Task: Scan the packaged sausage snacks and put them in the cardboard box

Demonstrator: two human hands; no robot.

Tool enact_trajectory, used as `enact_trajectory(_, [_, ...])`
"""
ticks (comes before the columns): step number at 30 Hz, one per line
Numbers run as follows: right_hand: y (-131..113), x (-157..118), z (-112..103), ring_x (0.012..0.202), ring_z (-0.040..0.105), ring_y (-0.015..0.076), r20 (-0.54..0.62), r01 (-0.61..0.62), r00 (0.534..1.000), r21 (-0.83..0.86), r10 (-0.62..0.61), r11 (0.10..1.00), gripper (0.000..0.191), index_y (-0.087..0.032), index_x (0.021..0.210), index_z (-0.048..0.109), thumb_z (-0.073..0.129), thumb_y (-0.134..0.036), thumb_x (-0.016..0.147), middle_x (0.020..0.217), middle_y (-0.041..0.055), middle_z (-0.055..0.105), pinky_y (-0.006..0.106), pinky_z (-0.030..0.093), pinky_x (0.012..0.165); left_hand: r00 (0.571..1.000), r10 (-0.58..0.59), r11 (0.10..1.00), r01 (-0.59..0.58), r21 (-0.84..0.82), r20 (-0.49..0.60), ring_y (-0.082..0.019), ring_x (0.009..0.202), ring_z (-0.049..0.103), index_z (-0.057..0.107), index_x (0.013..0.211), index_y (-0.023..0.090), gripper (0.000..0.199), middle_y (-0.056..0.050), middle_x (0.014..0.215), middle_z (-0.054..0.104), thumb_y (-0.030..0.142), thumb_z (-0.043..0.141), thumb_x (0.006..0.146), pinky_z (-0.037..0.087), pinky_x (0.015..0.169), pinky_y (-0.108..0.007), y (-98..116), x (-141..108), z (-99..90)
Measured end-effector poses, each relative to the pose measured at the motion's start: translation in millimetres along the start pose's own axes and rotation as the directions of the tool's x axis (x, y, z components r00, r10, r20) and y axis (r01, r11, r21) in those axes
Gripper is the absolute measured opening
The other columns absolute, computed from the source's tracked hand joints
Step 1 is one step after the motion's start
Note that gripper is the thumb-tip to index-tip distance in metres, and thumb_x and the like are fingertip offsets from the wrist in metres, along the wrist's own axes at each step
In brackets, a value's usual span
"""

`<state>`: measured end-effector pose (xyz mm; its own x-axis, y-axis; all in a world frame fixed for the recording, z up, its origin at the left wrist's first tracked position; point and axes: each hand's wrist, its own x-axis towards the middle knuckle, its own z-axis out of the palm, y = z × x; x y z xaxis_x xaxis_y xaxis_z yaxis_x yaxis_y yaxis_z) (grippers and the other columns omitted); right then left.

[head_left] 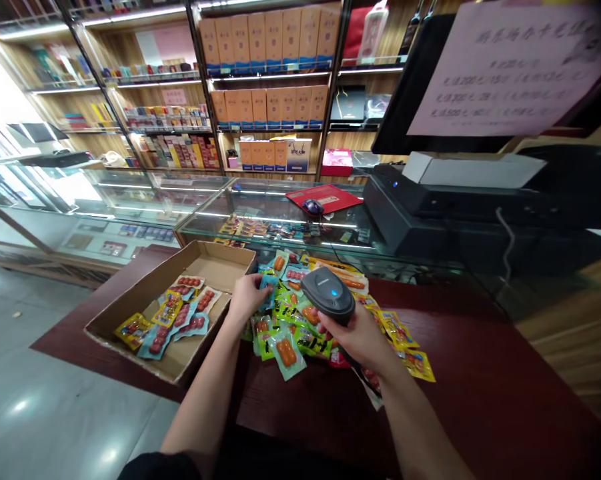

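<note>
My right hand point(363, 333) is wrapped round the handle of a dark grey barcode scanner point(325, 292), whose top shows a lit blue light. The scanner hangs over a heap of small snack packets point(295, 310) in green, yellow and pale blue wrappers, some with sausages visible inside. At the heap's left side, my left hand point(247, 297) has its fingers closed on a blue snack packet point(267, 291). Just left of that hand stands an open cardboard box point(220, 263) with several sausage packets point(180, 313) lying inside.
The heap and box rest on a dark red-brown counter point(300, 413). Behind it is a glass display case point(200, 220) with a red mouse pad point(340, 198) and a mouse point(313, 207). A cash register point(460, 193) stands at right. Shelves of boxed goods point(270, 40) line the wall.
</note>
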<state>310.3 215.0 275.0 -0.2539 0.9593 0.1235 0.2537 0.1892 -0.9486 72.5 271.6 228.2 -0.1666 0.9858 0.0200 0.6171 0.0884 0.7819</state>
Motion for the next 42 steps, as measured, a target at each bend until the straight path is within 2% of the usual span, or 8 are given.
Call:
enact_trajectory(2, [-2.8, -4.6, 2.7, 0.058, 0.065, 0.018, -0.005, -0.034, 0.999, 0.026, 0.035, 0.999, 0.021, -0.017, 0.086, 0.064, 0.065, -0.036, 0.077, 0.068, 0.005, 0.069, 0.027, 0.052, 0.052, 0.999, 0.01, 0.956, -0.001, -0.292, 0.032, -0.018, 0.064, 0.064, 0.075, 0.09, 0.015, 0.03, -0.005, 0.075, 0.072, 0.037, 0.073, 0.069, 0.047, 0.061, -0.027, 7.5, 5.9, -9.1])
enact_trajectory(4, [-3.1, -7.0, 5.5, 0.057, 0.064, 0.0176, -0.013, -0.041, 0.999, 0.023, 0.041, 0.999, 0.021, -0.017, 0.082, 0.064, 0.066, -0.037, 0.076, 0.065, 0.0048, 0.068, 0.027, 0.052, 0.052, 0.998, 0.05, 0.854, -0.018, -0.521, 0.047, -0.017, 0.065, 0.064, 0.074, 0.093, 0.014, 0.04, -0.005, 0.08, 0.074, 0.042, 0.077, 0.064, 0.048, 0.061, -0.026, 17.2, 13.4, -15.5])
enact_trajectory(8, [3.1, -5.7, 13.0, 0.057, 0.063, 0.0187, -0.031, -0.013, 0.999, 0.012, 0.014, 1.0, 0.024, -0.017, 0.084, 0.065, 0.068, -0.039, 0.075, 0.064, 0.0052, 0.068, 0.029, 0.052, 0.054, 0.995, 0.093, 0.711, -0.036, -0.702, 0.044, -0.016, 0.067, 0.064, 0.074, 0.092, 0.014, 0.046, -0.006, 0.083, 0.074, 0.042, 0.083, 0.056, 0.05, 0.063, -0.027, 36.1, 30.0, -19.9])
enact_trajectory(12, [11.6, -4.2, 23.6, 0.064, 0.065, 0.0213, -0.053, 0.005, 0.999, 0.008, -0.004, 1.0, 0.021, -0.019, 0.085, 0.065, 0.067, -0.037, 0.075, 0.07, 0.0055, 0.071, 0.033, 0.053, 0.059, 0.993, 0.096, 0.682, -0.015, -0.732, 0.069, -0.015, 0.066, 0.065, 0.074, 0.09, 0.014, 0.047, -0.007, 0.085, 0.074, 0.042, 0.085, 0.053, 0.05, 0.062, -0.027, 45.0, 40.8, -18.2])
enact_trajectory(17, [23.0, -6.4, 35.1, 0.071, 0.066, 0.0231, -0.073, 0.002, 0.997, 0.001, -0.002, 1.0, 0.02, -0.021, 0.088, 0.067, 0.068, -0.035, 0.074, 0.066, 0.0025, 0.069, 0.033, 0.054, 0.061, 0.991, 0.065, 0.677, 0.043, -0.735, 0.117, -0.016, 0.066, 0.066, 0.075, 0.093, 0.014, 0.052, -0.008, 0.087, 0.074, 0.04, 0.087, 0.05, 0.052, 0.061, -0.028, 41.7, 41.4, -14.5])
enact_trajectory(23, [32.1, -7.4, 38.8, 0.064, 0.065, 0.0216, -0.08, -0.02, 0.997, -0.011, 0.019, 1.0, 0.018, -0.021, 0.084, 0.067, 0.068, -0.036, 0.075, 0.065, 0.0022, 0.069, 0.032, 0.052, 0.058, 0.988, 0.063, 0.68, 0.061, -0.731, 0.141, -0.016, 0.066, 0.066, 0.075, 0.096, 0.013, 0.053, -0.01, 0.091, 0.074, 0.039, 0.087, 0.05, 0.052, 0.058, -0.026, 38.6, 37.1, -14.0])
enact_trajectory(32, [30.8, -7.6, 38.2, 0.043, 0.055, 0.0146, -0.021, -0.087, 0.996, 0.066, 0.088, 0.994, 0.019, -0.02, 0.084, 0.059, 0.065, -0.037, 0.079, 0.055, -0.002, 0.061, 0.026, 0.045, 0.042, 0.993, 0.041, 0.687, 0.055, -0.724, 0.115, -0.017, 0.066, 0.065, 0.075, 0.09, 0.013, 0.05, -0.007, 0.08, 0.073, 0.039, 0.087, 0.05, 0.051, 0.056, -0.025, 41.7, 39.0, -11.7])
enact_trajectory(42, [13.4, -10.8, 33.0, 0.049, 0.059, 0.0156, 0.014, -0.136, 0.991, 0.135, 0.136, 0.981, 0.027, -0.02, 0.087, 0.058, 0.068, -0.043, 0.077, 0.061, -0.0004, 0.064, 0.027, 0.05, 0.046, 0.988, 0.099, 0.709, 0.017, -0.705, 0.122, -0.013, 0.061, 0.063, 0.074, 0.094, 0.014, 0.048, -0.008, 0.085, 0.074, 0.041, 0.084, 0.055, 0.048, 0.056, -0.023, 40.1, 32.5, -21.5])
